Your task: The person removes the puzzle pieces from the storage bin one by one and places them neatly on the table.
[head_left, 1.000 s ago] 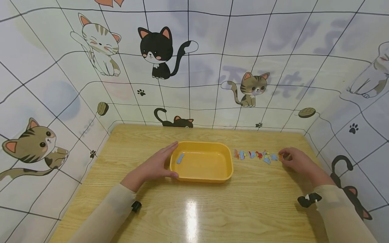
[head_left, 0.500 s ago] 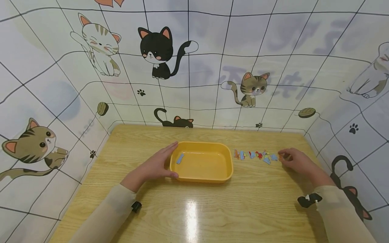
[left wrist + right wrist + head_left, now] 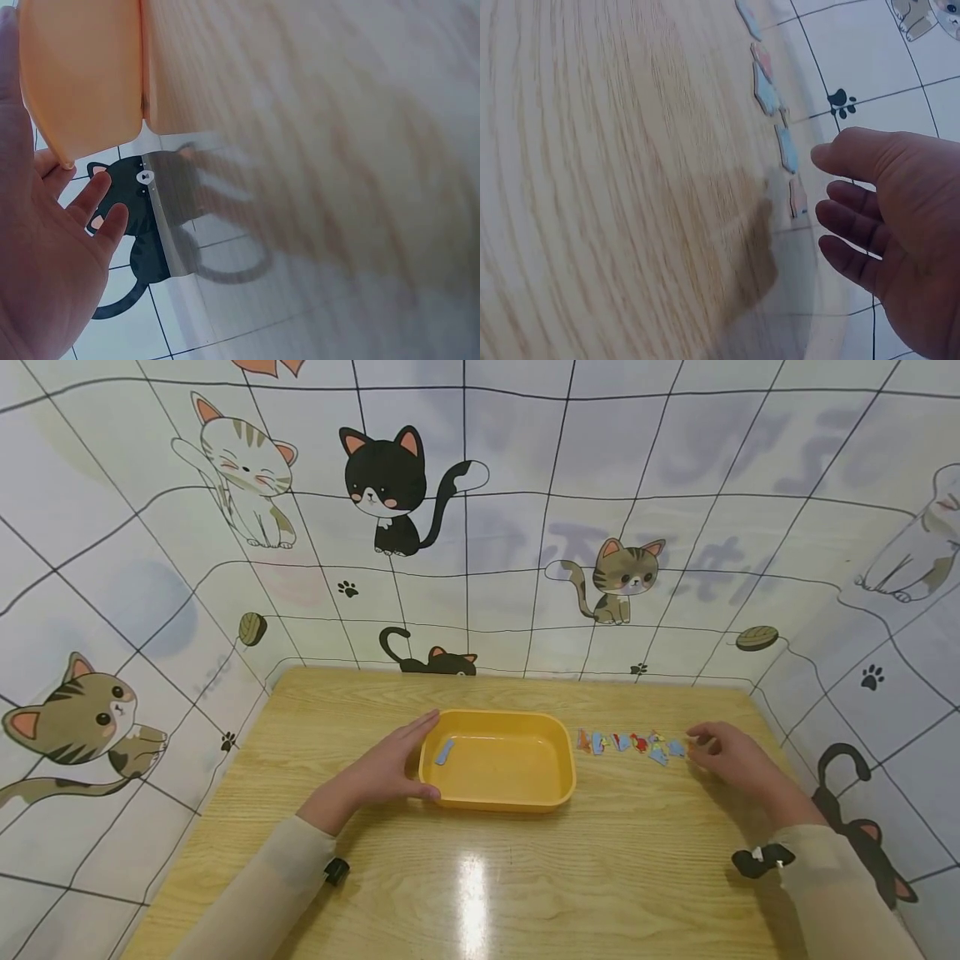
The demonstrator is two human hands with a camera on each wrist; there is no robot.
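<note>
A shallow yellow tray (image 3: 510, 802) stands on the wooden table, with one blue-grey flat piece (image 3: 445, 751) lying inside near its left end. My left hand (image 3: 386, 768) holds the tray's left end, fingers along the far corner and thumb at the front; the left wrist view shows the fingertips at the tray's side. Several small colourful puzzle pieces (image 3: 639, 743) lie in a row right of the tray. Over the right end of the row hovers my right hand (image 3: 726, 760), thumb and fingers apart. In the right wrist view an orange-pink piece (image 3: 798, 199) lies on the table beside the fingertips.
Wooden tabletop (image 3: 480, 877) extends in front of the tray. A cloth with cartoon cats and grid lines (image 3: 510, 527) rises behind the table and along both sides. Dark bands sit at both sleeves, such as the right wristband (image 3: 762, 860).
My right hand has risen slightly off the rightmost piece, its fingers looser than before. The left hand, the tray and the row of pieces stay where they were.
</note>
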